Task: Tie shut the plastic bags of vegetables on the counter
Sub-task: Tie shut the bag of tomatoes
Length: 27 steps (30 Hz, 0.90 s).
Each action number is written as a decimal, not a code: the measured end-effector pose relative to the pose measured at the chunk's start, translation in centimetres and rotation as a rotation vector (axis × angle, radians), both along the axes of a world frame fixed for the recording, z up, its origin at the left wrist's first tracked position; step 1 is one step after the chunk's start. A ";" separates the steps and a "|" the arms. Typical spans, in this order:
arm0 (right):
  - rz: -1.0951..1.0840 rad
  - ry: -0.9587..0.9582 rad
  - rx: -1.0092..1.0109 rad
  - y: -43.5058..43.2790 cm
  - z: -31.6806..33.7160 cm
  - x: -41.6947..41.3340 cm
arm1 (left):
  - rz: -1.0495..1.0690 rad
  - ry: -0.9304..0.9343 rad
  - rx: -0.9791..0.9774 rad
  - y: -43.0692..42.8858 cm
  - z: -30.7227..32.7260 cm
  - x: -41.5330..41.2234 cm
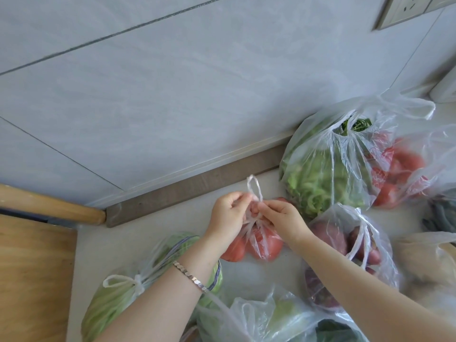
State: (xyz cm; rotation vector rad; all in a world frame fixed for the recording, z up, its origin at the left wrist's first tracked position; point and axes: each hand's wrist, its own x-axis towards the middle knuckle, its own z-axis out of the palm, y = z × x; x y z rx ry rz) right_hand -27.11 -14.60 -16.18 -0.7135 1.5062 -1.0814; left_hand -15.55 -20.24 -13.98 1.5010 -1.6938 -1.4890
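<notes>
Left hand, right hand pinch twisted handles of clear plastic bag of red tomatoes, mid pale counter. Knotted bag of green vegetables at 7 o'clock, under left forearm; open bag of leafy greens at 2 o'clock.

The left hand and right hand hide the neck of the tomato bag, so its knot cannot be judged. A forearm covers part of the tied bag. At the near edge of the counter the picture cuts off an open bag; at its right end, a blurred dark bag.
</notes>
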 end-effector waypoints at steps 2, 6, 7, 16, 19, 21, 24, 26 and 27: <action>-0.130 -0.167 0.059 0.0 -0.4 0.0 | -0.020 -0.048 -0.009 0.0 -0.4 0.8; -0.243 -0.227 0.177 -0.1 -1.7 0.4 | -0.184 -0.280 -0.074 0.6 -2.1 2.2; -0.272 -0.220 0.193 -0.1 -2.0 0.4 | -0.218 -0.304 -0.108 0.9 -2.3 2.3; 0.414 0.750 -0.177 -0.6 -1.9 0.1 | -0.238 -0.087 -0.261 -0.9 3.1 0.8; 0.488 0.690 -0.235 -0.3 -2.1 -0.8 | -0.319 -0.151 -0.288 -2.0 3.5 -1.0; 0.470 0.603 -0.182 0.1 -2.4 -1.0 | -0.374 -0.175 -0.272 -2.2 3.5 -2.4; 0.318 0.378 -0.021 0.2 -2.8 -0.8 | -0.411 -0.217 -0.224 -1.8 2.7 -3.5; 0.150 0.071 0.071 0.3 -3.0 -0.7 | -0.402 -0.353 -0.246 -1.5 1.8 -3.0; 0.072 -0.072 0.099 0.3 -3.0 -0.8 | -0.409 -0.421 -0.266 -1.3 1.2 -2.5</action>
